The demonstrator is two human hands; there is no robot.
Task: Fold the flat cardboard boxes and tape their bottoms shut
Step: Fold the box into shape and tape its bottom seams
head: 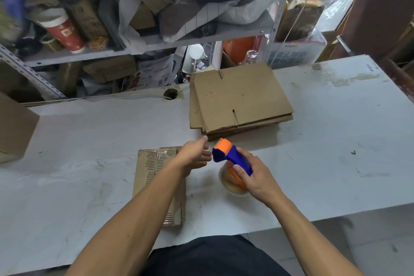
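A stack of flat cardboard boxes (237, 101) lies at the back middle of the white table (336, 132). A folded box (154, 177) with clear tape across its top face stands near me, partly hidden under my left forearm. My right hand (255, 177) grips the blue handle of a blue and orange tape dispenser (230, 157), whose tape roll sits just under the hand. My left hand (195, 154) hovers beside the dispenser's head with loose fingers and holds nothing, its thumb pointing toward the stack.
A brown box (15, 127) stands at the table's left edge. A cable hole (171, 93) is cut in the table behind the stack. Cluttered metal shelves (134, 47) rise beyond the table's far edge. A dark brown chair back (380, 11) is at the right.
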